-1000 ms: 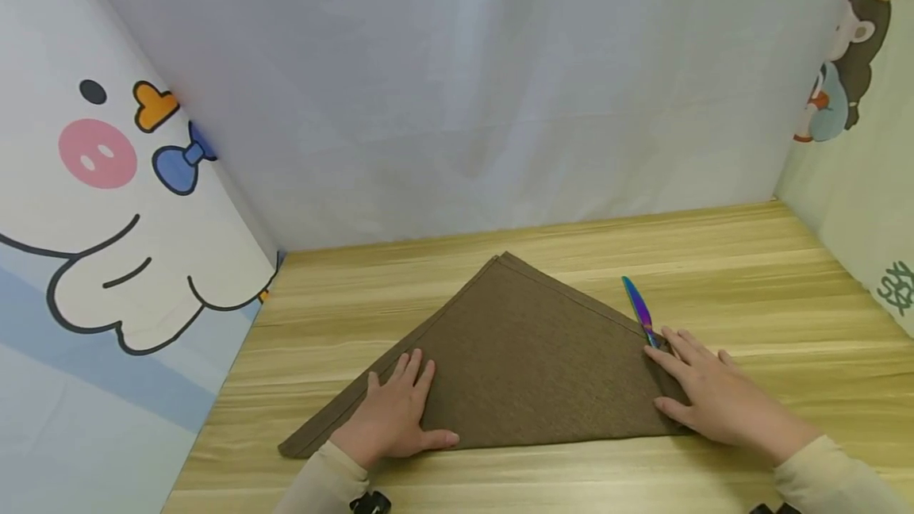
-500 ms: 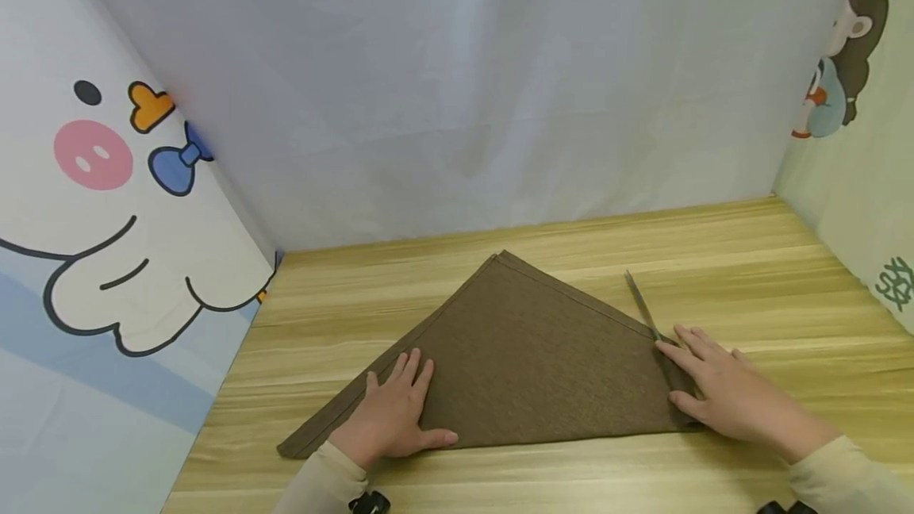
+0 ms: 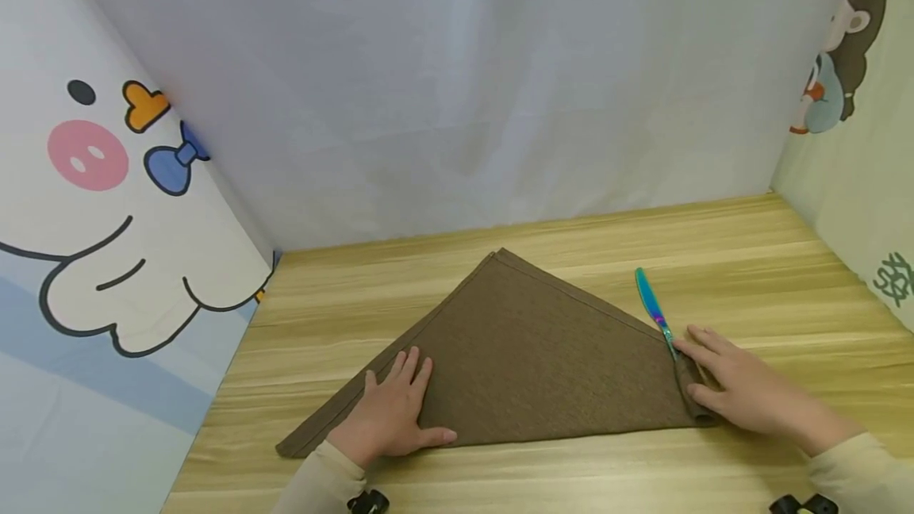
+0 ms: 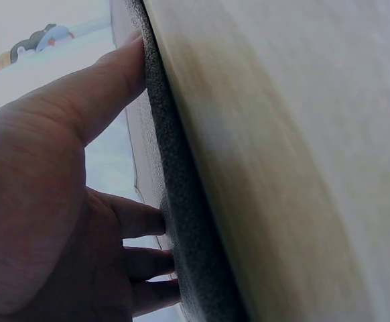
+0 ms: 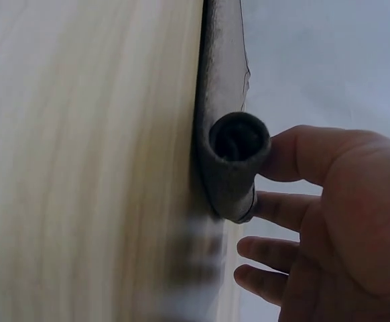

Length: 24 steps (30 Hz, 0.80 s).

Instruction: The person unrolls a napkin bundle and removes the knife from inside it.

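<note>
A brown cloth napkin (image 3: 543, 371), folded into a triangle, lies with its peak toward the back. My left hand (image 3: 395, 411) rests spread on its left part; the left wrist view shows the thumb (image 4: 114, 77) along the near fold. At the right corner the cloth forms a small roll (image 5: 230, 181), hollow at its near end. A shiny teal and purple table knife (image 3: 650, 300) sticks out of the roll's far end, its handle hidden in the cloth. My right hand (image 3: 746, 387) touches the roll with thumb and fingertips, its fingers nearly straight.
The wooden-patterned tabletop (image 3: 443, 486) extends around the napkin. A pale curtain (image 3: 500, 101) closes off the back. Printed cartoon panels stand at the left (image 3: 93, 276) and right (image 3: 850, 181).
My right hand has moved right with the roll and knife. The roll has unwound a little, so more flat cloth shows. The knife blade has turned over. My left hand stays put.
</note>
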Each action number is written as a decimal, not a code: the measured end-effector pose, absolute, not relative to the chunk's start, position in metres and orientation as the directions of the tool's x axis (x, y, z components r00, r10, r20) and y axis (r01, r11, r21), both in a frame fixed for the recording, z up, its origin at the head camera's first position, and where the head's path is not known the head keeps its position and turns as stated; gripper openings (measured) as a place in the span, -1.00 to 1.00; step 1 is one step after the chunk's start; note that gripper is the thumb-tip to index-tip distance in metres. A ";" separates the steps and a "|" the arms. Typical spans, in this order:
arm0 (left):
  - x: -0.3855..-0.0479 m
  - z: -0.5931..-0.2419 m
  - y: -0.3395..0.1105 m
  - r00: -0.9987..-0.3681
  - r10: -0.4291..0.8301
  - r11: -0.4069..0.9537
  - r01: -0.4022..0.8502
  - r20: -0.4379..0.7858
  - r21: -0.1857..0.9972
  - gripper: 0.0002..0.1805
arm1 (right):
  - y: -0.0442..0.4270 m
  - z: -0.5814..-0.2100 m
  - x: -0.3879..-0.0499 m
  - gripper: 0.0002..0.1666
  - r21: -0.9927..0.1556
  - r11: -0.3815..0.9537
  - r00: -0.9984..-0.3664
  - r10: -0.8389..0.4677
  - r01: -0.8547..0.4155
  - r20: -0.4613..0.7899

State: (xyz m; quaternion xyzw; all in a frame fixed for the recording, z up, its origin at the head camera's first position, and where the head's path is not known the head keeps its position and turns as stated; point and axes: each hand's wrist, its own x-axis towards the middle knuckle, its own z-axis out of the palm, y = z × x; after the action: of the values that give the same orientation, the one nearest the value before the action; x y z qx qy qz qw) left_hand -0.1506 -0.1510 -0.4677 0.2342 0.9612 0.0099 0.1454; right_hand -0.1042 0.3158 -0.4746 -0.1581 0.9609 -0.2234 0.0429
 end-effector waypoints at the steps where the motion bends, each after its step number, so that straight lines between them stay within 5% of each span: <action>1: -0.151 -0.467 -0.151 -0.848 0.454 0.890 0.448 -0.273 0.089 0.23 | 0.317 -0.475 -0.104 -0.25 -0.454 0.846 -0.946 -0.322 -0.281 -0.016; 17: -0.151 -0.470 -0.152 -0.847 0.456 0.889 0.448 -0.274 0.095 0.23 | 0.320 -0.471 -0.099 -0.28 -0.444 0.839 -0.941 -0.337 -0.314 0.027; 24: -0.152 -0.470 -0.152 -0.845 0.460 0.887 0.452 -0.272 0.096 0.24 | 0.310 -0.470 -0.091 -0.28 -0.325 0.857 -0.915 -0.388 -0.401 0.108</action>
State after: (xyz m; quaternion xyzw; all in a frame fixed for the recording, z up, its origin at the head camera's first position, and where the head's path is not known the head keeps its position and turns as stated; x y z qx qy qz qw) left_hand -0.1518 -0.1519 -0.4704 0.2374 0.9604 0.0143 0.1451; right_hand -0.0908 0.3099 -0.4704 -0.2047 0.9633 -0.1725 -0.0192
